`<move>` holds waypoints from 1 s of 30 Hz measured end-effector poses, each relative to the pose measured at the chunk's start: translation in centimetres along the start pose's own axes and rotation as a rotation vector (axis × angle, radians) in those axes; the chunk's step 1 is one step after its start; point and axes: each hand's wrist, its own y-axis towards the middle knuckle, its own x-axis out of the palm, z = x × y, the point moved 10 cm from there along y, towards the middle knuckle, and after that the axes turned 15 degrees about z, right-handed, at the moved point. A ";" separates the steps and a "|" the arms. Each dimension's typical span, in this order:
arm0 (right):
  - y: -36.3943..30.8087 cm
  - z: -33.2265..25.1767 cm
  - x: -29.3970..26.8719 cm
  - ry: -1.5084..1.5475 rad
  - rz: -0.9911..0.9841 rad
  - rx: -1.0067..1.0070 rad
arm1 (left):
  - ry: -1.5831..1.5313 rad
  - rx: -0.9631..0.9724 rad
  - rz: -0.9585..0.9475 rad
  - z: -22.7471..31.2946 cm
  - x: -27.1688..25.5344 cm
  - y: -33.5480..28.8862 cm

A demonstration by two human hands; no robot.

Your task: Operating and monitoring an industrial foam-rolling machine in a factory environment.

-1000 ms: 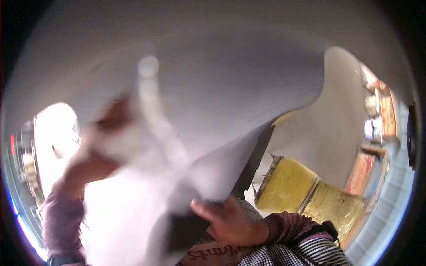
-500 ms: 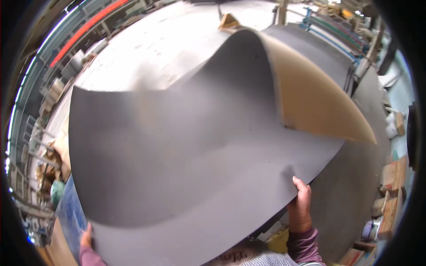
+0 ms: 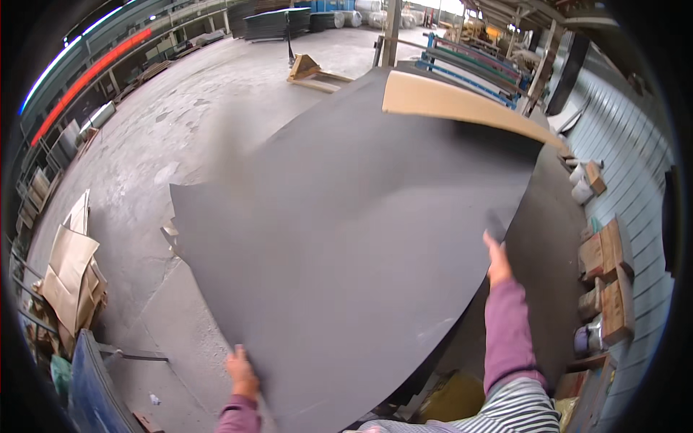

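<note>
Gripping a large gray sheet [image 3: 354,281] in the head view, a person's left hand [image 3: 242,374] holds its near left edge and the right hand [image 3: 497,263] its right edge farther out, the sheet spread ahead, its curled far side [image 3: 462,105] showing tan, a yellow pallet jack [image 3: 305,67] beyond.

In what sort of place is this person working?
Probably a factory workshop or warehouse: a yellow pallet jack stands on the concrete floor, dark sheets are stacked beyond it, and a large grey sheet is being handled.
</note>
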 end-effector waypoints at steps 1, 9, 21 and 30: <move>0.6 5.4 -1.4 0.008 -0.171 0.057 | 0.017 -0.065 -0.052 -1.5 3.0 -2.3; 0.5 27.9 -3.2 0.023 -0.035 0.312 | -0.053 -0.388 -0.657 2.8 20.4 -13.4; -1.6 31.6 -4.0 -0.268 0.055 0.337 | 0.100 -0.584 -0.580 -8.0 14.2 -13.9; -7.3 16.1 -5.8 -1.430 0.495 -0.113 | 0.356 -0.490 -1.044 -5.0 10.1 -3.8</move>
